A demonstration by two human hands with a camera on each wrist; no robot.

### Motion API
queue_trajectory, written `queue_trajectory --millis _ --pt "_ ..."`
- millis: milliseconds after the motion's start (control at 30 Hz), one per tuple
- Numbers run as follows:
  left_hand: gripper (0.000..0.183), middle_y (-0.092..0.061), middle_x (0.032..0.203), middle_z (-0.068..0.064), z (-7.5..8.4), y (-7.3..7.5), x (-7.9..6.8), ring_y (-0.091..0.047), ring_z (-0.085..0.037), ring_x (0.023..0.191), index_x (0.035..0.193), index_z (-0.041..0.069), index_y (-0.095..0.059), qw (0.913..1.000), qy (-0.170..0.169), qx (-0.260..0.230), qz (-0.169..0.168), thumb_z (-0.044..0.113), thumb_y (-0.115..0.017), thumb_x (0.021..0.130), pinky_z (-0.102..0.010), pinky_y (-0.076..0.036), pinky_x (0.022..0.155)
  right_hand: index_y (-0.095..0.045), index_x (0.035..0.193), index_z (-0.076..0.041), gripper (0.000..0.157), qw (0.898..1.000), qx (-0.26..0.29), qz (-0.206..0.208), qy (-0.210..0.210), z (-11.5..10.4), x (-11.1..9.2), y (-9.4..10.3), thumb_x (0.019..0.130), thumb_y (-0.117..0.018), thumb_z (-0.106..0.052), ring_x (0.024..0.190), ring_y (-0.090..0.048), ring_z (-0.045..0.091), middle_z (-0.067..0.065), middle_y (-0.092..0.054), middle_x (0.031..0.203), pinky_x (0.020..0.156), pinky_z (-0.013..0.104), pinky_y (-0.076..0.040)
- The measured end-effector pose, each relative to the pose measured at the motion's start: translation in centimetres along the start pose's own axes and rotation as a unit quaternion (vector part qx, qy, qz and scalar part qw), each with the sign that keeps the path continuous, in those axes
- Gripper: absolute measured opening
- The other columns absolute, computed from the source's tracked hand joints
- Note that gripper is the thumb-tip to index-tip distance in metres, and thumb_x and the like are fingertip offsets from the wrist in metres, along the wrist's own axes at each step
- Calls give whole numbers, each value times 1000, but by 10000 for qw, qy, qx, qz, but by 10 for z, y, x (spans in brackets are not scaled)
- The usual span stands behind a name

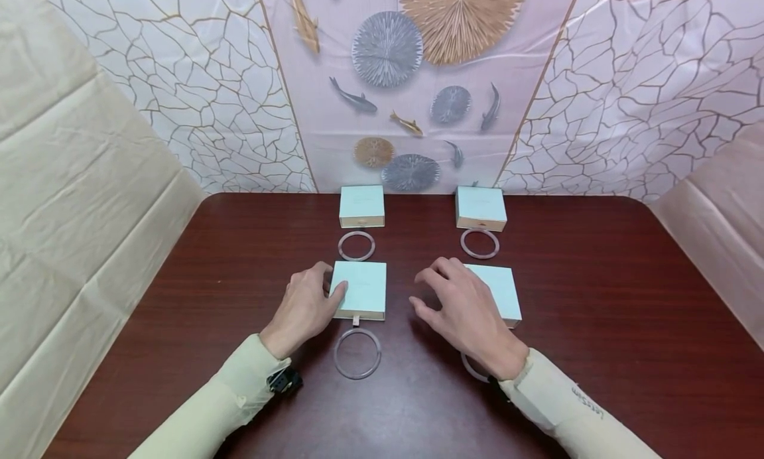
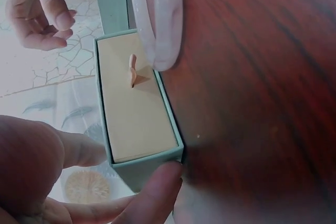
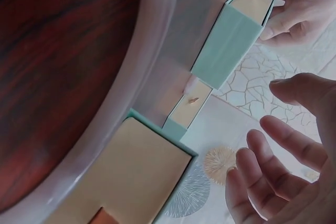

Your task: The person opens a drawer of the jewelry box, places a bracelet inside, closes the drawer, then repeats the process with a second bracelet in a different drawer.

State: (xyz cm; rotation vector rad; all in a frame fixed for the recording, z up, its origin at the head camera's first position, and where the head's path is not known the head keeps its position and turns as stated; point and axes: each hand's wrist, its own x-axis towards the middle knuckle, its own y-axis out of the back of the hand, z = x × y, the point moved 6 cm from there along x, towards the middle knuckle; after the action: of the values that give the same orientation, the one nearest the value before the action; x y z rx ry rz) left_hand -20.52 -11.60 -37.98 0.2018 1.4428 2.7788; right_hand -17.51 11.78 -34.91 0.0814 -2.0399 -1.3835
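Note:
My left hand [image 1: 306, 306] is at the left side of the near-left pale green box [image 1: 361, 288]. Its thumb lies over the box's top edge, and a fingertip [image 2: 167, 182] touches the box's side in the left wrist view. A small tab sticks out of that box's beige drawer front [image 2: 137, 114]. Just before it lies a translucent bangle [image 1: 357, 354]. My right hand [image 1: 468, 310] hovers beside and partly over the near-right box [image 1: 506, 293], fingers loosely bent and holding nothing. Under my right wrist, another bangle [image 1: 474, 369] is mostly hidden.
Farther back, two matching boxes stand near the wall, far-left box [image 1: 362, 203] and far-right box [image 1: 481, 205]. A bangle [image 1: 356, 245] lies before the first and another bangle [image 1: 480, 243] before the second. The dark wooden table [image 1: 179, 326] meets a patterned backdrop [image 1: 227, 114].

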Motion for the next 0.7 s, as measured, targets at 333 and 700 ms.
queue_trajectory --millis 333,700 --pt "23 -69 79 -5 -3 5 3 -63 -16 73 109 0 -70 9996 -93 -211 -137 17 -72 94 -34 -52 71 -75 94 -13 17 9998 104 -83 120 -8 2 -5 82 -84 -22 81 -55 16 -2 -64 90 67 31 -48" --pt "24 -75 86 -9 -1 5 8 -69 -18 78 113 0 -72 9994 -63 -178 -290 16 -69 96 -36 -56 75 -76 91 -15 15 9997 110 -142 144 -16 4 -10 81 -85 -21 79 -54 15 -4 -64 87 66 29 -47"
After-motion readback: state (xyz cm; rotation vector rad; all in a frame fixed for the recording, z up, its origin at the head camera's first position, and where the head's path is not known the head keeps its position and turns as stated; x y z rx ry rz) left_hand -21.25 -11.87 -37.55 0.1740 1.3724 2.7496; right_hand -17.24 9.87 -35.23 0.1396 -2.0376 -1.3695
